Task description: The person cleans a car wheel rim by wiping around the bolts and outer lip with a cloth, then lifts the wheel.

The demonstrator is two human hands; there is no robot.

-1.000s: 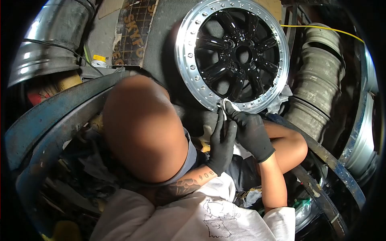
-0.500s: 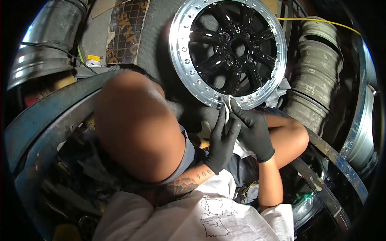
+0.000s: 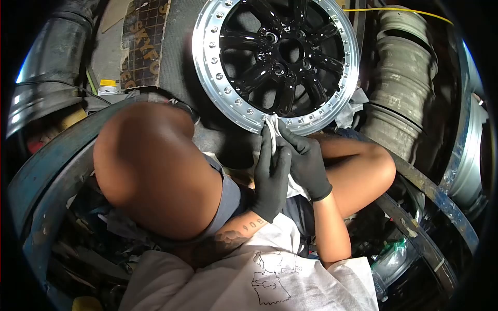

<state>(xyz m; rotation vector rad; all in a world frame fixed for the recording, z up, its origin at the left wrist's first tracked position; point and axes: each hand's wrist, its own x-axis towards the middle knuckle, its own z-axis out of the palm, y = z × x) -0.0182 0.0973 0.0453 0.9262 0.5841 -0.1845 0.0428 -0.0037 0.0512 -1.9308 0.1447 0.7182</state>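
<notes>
A car wheel (image 3: 207, 74) with glossy black spokes and a polished silver lip studded with small bolts lies in front of my knees. Both hands wear black gloves and meet at the wheel's near edge. My left hand (image 3: 272, 179) is closed on a white cloth (image 3: 273, 124), its fingers pointing up toward the lip. From the other side my right hand (image 3: 307, 163) pinches the same cloth, thumb and fingers pressed together. The cloth's tip touches the bolted lip, while a lower part of it hangs behind the wrists.
Stacked bare wheel barrels (image 3: 399, 72) stand at the right, with a silver rim (image 3: 469, 155) beyond them. Curved blue metal bars (image 3: 57, 140) flank me. A yellow cable (image 3: 399, 9) runs at the upper right. Crumpled plastic (image 3: 351, 110) sits beside the wheel.
The whole view has shifted, so wheel and hands appear further left and slightly higher. Both hands still hold the cloth against the near lip.
</notes>
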